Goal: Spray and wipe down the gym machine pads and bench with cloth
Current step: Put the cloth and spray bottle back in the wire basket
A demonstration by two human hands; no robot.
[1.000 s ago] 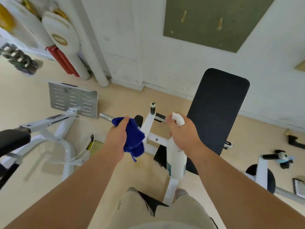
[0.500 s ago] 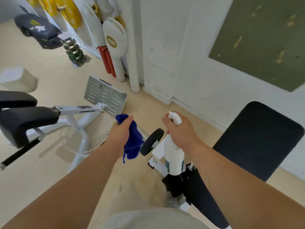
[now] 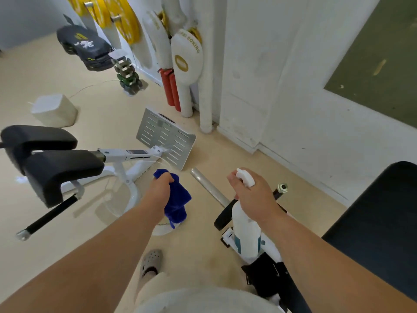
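Note:
My left hand (image 3: pixel 159 193) grips a bunched blue cloth (image 3: pixel 176 204) that hangs down over the floor. A white spray bottle (image 3: pixel 245 229) with a teal label is held upright by my right hand (image 3: pixel 252 197), fingers around its trigger head. Two black pads (image 3: pixel 52 163) of a white-framed machine sit at the left, level with my left hand and apart from it. The black bench backrest (image 3: pixel 379 224) lies at the right, under my right forearm.
A perforated metal footplate (image 3: pixel 165 136) stands on the floor ahead. A steel bar (image 3: pixel 208 188) and a black roller (image 3: pixel 222 216) lie between my hands. Boxing pads (image 3: pixel 186 57), yellow plates (image 3: pixel 126 21), a dumbbell rack (image 3: pixel 127 75) and a white box (image 3: pixel 54 110) line the far side.
The view has swung left: the black machine pads came further into view and the bench backrest slid to the right edge. Both hands keep their grips and hold about the same pose.

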